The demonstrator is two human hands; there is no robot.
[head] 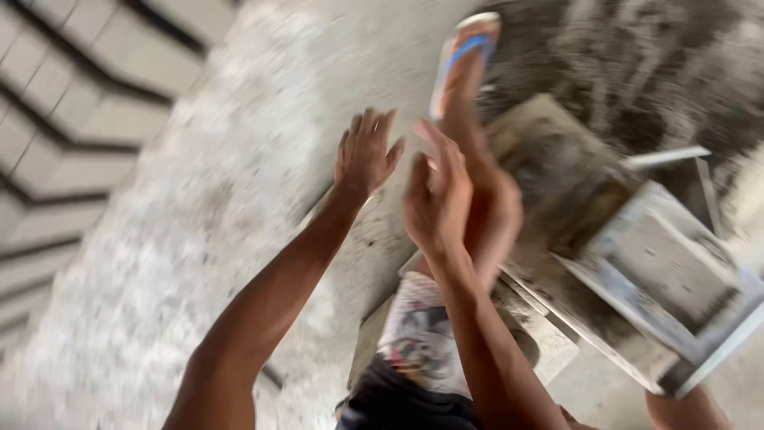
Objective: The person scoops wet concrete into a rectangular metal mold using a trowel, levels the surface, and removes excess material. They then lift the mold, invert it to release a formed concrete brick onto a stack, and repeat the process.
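The view is blurred by motion, so fine detail is lost. Both of the person's arms reach up from the bottom of the frame toward its centre. The left hand [366, 154] is spread open with its fingers splayed, palm turned away from the camera, grasping nothing and hovering over the rough grey concrete floor [199, 239]. The right hand [438, 199] is just beside it, a little lower and to the right, also open with fingers extended and empty; the two hands are near each other but apart. Behind the right hand the person's leg runs up toward the top centre of the frame, ending in a foot wearing a sandal [465, 60] with a blue strap. To the right of the hands, in the right half of the frame, lies a dirty, mortar-stained square metal mould [668, 263] with pale edges, tilted, with a grey slab [549, 159] just beside it at upper left. Patterned shorts [422, 334] show at lower centre. Stacked pale blocks [72, 119] fill the upper left corner.
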